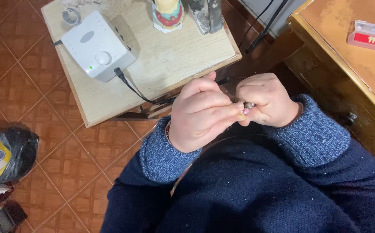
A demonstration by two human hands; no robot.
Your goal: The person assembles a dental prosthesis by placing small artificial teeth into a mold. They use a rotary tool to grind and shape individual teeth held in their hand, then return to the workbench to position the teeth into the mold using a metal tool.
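Head view, looking down: both hands meet in front of the chest, above the edge of a small pale wooden surface (174, 64). The left hand (202, 114) is curled, its fingers (226, 113) stretched toward the right and their tips touching a small silvery metal piece (249, 105) that shows between the two hands. The right hand (267, 99) is closed into a loose fist, thumb and forefinger pinched on that same piece; most of it is hidden, so its shape cannot be told. A thin black cable (137, 91) runs from behind the left hand up to a white rounded box with a round knob and a small green light (96, 45), which stands on the wooden surface near its left edge. Further back on the surface stand a colourful painted cup-like object (168, 15) and a grey metal block (207, 15), both cut off by the frame. Both arms wear dark blue knitted sleeves (312, 133) with lighter cuffs. At the right, a brown wooden desk (347, 56) carries a red and clear plastic case (371, 36). Below lies a reddish tiled floor (66, 159), with a dark bag holding something yellow (4, 157) at the left edge.
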